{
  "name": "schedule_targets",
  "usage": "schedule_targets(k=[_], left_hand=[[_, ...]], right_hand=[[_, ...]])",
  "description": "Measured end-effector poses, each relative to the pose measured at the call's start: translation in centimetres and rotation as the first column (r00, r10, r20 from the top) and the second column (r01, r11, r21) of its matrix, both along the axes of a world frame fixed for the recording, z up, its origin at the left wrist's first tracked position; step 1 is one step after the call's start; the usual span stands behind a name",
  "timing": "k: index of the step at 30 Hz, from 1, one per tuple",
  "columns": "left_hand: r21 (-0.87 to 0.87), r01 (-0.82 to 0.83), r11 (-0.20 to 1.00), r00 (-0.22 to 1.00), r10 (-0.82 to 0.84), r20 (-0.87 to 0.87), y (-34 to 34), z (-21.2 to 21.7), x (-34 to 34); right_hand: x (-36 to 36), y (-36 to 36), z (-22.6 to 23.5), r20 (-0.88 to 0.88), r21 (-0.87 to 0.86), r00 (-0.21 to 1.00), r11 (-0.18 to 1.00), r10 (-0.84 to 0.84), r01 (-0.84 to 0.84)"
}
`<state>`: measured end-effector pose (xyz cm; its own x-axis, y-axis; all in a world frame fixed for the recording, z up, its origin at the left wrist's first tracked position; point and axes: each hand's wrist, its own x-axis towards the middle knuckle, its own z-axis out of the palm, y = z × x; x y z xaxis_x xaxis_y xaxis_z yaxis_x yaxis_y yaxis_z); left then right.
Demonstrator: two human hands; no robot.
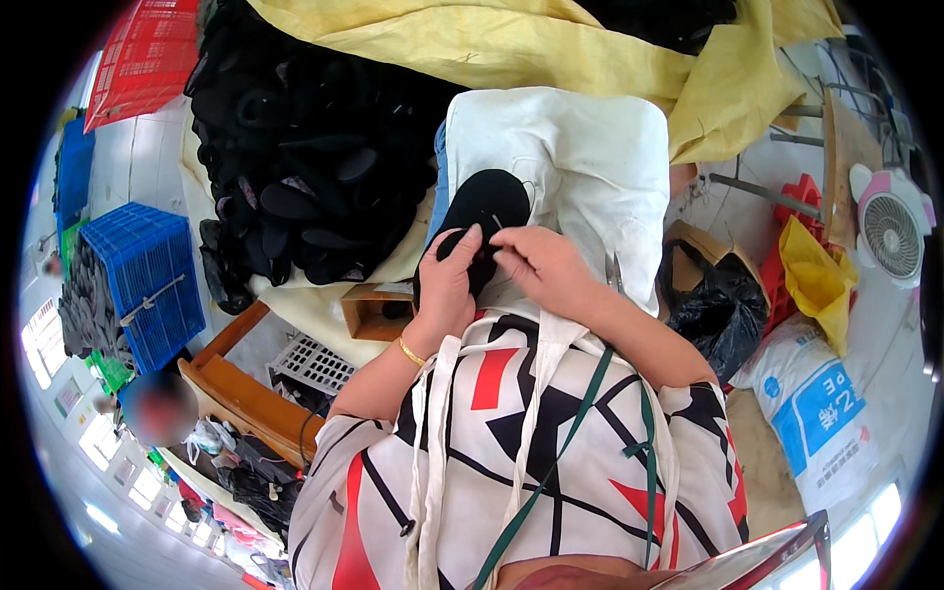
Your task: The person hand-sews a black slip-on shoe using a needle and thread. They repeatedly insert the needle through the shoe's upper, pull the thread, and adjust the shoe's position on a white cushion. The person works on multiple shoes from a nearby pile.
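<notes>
A black slipper (489,194), its rounded flat end pointing away from me, lies over the white cloth (560,133) on my lap. My left hand (448,280) is closed around its near left part, thumb on top. On the slipper's right side my right hand (547,264) is pinched, thumb against forefinger. A small pale sliver shows by those fingertips, too small to name; whatever the pinch holds is hidden. Ahead to the left rises a big heap of black slippers (305,167), with several soles facing up.
Yellow cloth (472,44) borders the heap. At left are a blue crate (147,285), a red crate (143,59) and a wooden bench (251,403). Right of me sit a black plastic bag (718,305), a white sack (811,403) and a fan (892,231). Another person is at far left.
</notes>
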<state>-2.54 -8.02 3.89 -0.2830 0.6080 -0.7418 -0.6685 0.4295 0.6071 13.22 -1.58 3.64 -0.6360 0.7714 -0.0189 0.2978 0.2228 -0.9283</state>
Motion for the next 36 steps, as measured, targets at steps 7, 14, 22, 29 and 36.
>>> schedule_targets(k=[7,14,22,29,36], left_hand=[[-0.071,-0.038,0.997,0.998,0.041,0.041,1.3,1.0,0.1],[-0.101,-0.047,0.994,0.999,0.049,0.019,1.4,0.9,0.4],[-0.135,-0.053,0.989,0.997,0.06,0.05,1.4,1.0,0.3],[-0.11,-0.041,0.993,0.999,0.043,0.017,1.0,1.5,1.0],[-0.118,-0.031,0.993,0.999,0.034,0.021,1.2,1.0,0.4]], right_hand=[[0.0,1.4,0.4,0.08,-0.442,0.994,0.891,-0.075,0.103],[-0.4,1.8,0.5,0.146,-0.408,0.988,0.907,-0.044,0.101],[-0.4,2.1,0.6,0.097,-0.511,0.993,0.853,-0.067,0.107],[-0.5,2.7,0.8,0.1,-0.661,0.995,0.745,-0.029,0.089],[0.0,1.2,-0.5,0.059,-0.428,0.996,0.9,-0.069,0.088]])
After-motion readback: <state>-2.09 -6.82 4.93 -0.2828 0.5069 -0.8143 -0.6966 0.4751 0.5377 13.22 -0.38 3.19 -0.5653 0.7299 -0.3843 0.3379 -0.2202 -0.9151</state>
